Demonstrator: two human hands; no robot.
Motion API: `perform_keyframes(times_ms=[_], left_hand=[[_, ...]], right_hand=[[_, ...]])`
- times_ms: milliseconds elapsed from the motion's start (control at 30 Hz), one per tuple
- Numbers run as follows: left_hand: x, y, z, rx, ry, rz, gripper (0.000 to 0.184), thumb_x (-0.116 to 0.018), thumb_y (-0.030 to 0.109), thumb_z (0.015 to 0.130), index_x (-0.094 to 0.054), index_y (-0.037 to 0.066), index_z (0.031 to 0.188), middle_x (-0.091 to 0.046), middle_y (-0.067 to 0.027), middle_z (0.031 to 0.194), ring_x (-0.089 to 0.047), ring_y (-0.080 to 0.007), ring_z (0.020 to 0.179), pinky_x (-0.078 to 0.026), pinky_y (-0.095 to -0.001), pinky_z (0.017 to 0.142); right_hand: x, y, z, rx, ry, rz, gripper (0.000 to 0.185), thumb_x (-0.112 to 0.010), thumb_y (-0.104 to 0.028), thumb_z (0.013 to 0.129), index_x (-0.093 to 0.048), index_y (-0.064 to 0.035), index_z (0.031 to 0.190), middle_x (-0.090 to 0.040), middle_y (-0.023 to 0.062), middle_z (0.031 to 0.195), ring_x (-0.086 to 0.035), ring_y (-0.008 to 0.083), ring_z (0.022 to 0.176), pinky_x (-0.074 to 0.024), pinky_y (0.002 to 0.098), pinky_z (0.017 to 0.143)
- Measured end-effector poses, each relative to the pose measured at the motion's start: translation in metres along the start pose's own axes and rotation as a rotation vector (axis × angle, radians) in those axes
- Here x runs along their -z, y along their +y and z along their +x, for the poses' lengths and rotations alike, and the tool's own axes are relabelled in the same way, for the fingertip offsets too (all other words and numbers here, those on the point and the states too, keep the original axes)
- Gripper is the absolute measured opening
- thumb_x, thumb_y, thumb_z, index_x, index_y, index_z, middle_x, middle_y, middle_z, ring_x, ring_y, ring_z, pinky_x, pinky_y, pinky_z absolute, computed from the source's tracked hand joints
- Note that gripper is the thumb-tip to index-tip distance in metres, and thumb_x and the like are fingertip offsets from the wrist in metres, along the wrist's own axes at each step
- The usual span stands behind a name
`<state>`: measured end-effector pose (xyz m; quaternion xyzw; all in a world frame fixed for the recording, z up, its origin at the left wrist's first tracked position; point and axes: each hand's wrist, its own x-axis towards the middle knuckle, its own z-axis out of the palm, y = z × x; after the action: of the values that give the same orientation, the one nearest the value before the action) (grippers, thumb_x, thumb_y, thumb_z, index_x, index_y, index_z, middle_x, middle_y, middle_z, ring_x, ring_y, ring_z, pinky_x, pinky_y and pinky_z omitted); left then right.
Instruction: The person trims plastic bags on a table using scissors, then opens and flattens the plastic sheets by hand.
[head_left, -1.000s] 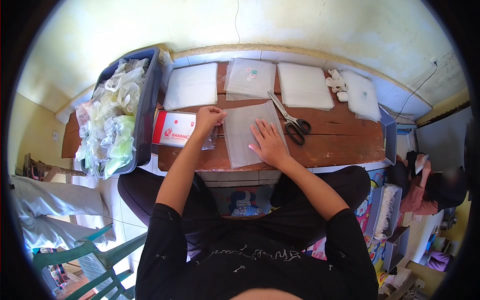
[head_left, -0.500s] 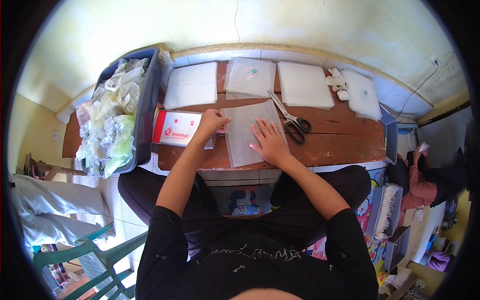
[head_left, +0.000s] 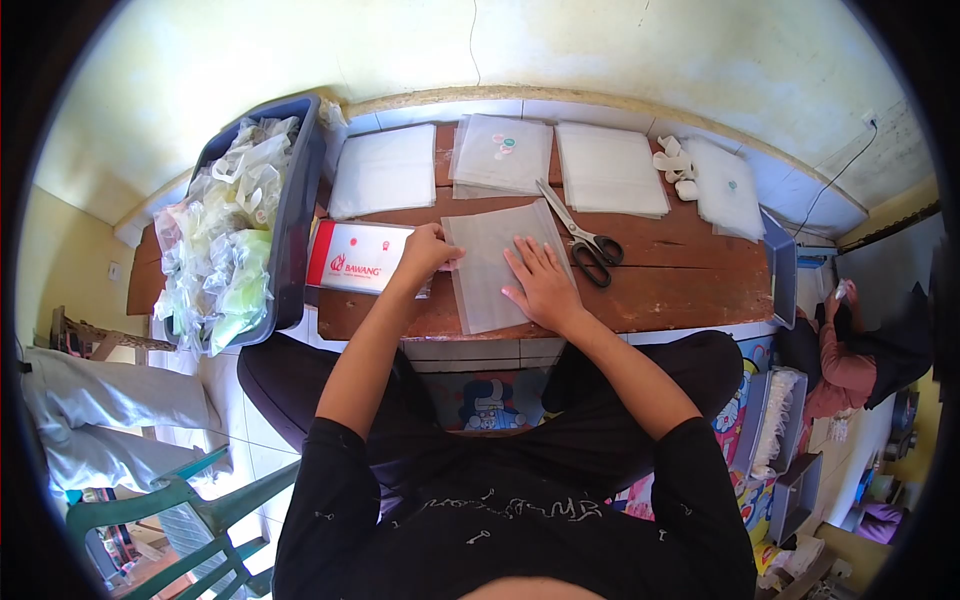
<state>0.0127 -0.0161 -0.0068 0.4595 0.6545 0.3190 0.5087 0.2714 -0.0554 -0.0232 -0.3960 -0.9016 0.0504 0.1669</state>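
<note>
A clear, frosted plastic bag [head_left: 490, 300] lies flat on the wooden table in front of me. My right hand [head_left: 543, 282] is spread on its right half, palm down, pressing it to the wood. At the bag's left edge, the fingers of my left hand [head_left: 432, 254] are pinched together on the plastic. Partly under my left wrist is a red and white pack marked BAWANG [head_left: 350, 258]. Scissors with black handles [head_left: 590, 248] rest just right of the bag, blades slightly apart and pointing away from me.
Stacks of clear bags [head_left: 382, 172] line the table's back, one with small round stickers [head_left: 503, 146] on top. A dark crate [head_left: 312, 150] of filled plastic bags stands at left. White rolls [head_left: 675, 165] sit at back right. Another person [head_left: 845, 365] sits at far right.
My left hand has shifted very slightly at the bag's left edge. My right hand stays flat on the bag. The person at far right has moved a little.
</note>
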Motion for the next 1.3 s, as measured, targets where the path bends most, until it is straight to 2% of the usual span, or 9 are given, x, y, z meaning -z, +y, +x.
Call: perform_keyframes(times_ms=[267, 367, 433, 867, 1067, 1133, 1300], left_hand=[[0.001, 0.0, -0.002, 0.001, -0.025, -0.068, 0.024, -0.078, 0.0, 0.076, -0.055, 0.0, 0.082, -0.066, -0.0111, 0.072, -0.067, -0.0172, 0.063, -0.059, -0.0277, 0.058], [0.0, 0.0, -0.002, 0.001, -0.005, -0.1, 0.021, -0.078, -0.002, 0.073, -0.057, -0.003, 0.079, -0.066, -0.0121, 0.071, -0.067, -0.0165, 0.061, -0.055, -0.027, 0.053], [0.0, -0.001, -0.002, 0.006, -0.025, -0.094, 0.024, -0.077, -0.002, 0.076, -0.054, 0.0, 0.083, -0.066, -0.0114, 0.072, -0.068, -0.0181, 0.064, -0.059, -0.0277, 0.058], [0.01, 0.005, 0.005, -0.01, -0.015, -0.027, 0.022, -0.074, -0.008, 0.075, -0.056, -0.005, 0.088, -0.066, -0.0133, 0.072, -0.067, -0.0186, 0.062, -0.057, -0.0273, 0.055], [0.024, 0.002, 0.012, -0.036, 0.033, 0.004, 0.029, -0.075, -0.009, 0.072, -0.057, -0.009, 0.095, -0.066, -0.0132, 0.071, -0.068, -0.0194, 0.062, -0.056, -0.0282, 0.053], [0.029, -0.002, 0.017, -0.048, 0.07, 0.165, 0.029, -0.08, 0.001, 0.065, -0.062, -0.006, 0.087, -0.068, -0.0142, 0.069, -0.07, -0.0189, 0.063, -0.055, -0.0307, 0.056], [0.033, -0.002, 0.02, -0.043, 0.082, 0.278, 0.034, -0.082, 0.006, 0.062, -0.063, -0.005, 0.089, -0.069, -0.0142, 0.069, -0.07, -0.0191, 0.061, -0.055, -0.0307, 0.057]], right_hand=[[-0.003, 0.003, -0.001, 0.007, 0.006, -0.001, 0.064, -0.052, -0.045, 0.095, -0.043, -0.0036, 0.142, -0.036, 0.0207, 0.151, -0.031, 0.0359, 0.142, -0.0203, 0.0504, 0.117], [-0.002, 0.003, -0.001, 0.001, 0.006, -0.002, 0.063, -0.054, -0.043, 0.094, -0.044, -0.004, 0.142, -0.037, 0.0201, 0.151, -0.032, 0.0358, 0.142, -0.0219, 0.0494, 0.117], [-0.001, 0.003, -0.001, 0.004, 0.011, -0.004, 0.063, -0.055, -0.043, 0.094, -0.044, -0.0041, 0.142, -0.037, 0.0201, 0.151, -0.032, 0.0358, 0.142, -0.0219, 0.0494, 0.117], [-0.006, -0.011, 0.013, 0.017, -0.008, 0.008, 0.064, -0.052, -0.045, 0.095, -0.042, -0.0039, 0.143, -0.035, 0.0229, 0.151, -0.031, 0.0384, 0.142, -0.02, 0.0526, 0.117], [-0.007, -0.016, 0.032, -0.001, 0.003, 0.036, 0.064, -0.052, -0.044, 0.095, -0.042, -0.0032, 0.143, -0.035, 0.0233, 0.151, -0.031, 0.0388, 0.142, -0.0198, 0.0526, 0.117], [-0.009, -0.016, 0.036, -0.007, 0.02, 0.021, 0.064, -0.053, -0.044, 0.095, -0.042, -0.0021, 0.143, -0.035, 0.0236, 0.151, -0.031, 0.0387, 0.142, -0.0197, 0.0521, 0.117], [-0.021, -0.012, 0.04, -0.046, 0.028, -0.006, 0.066, -0.053, -0.044, 0.094, -0.041, 0.0005, 0.142, -0.035, 0.0239, 0.151, -0.031, 0.0384, 0.142, -0.0204, 0.0504, 0.117]])
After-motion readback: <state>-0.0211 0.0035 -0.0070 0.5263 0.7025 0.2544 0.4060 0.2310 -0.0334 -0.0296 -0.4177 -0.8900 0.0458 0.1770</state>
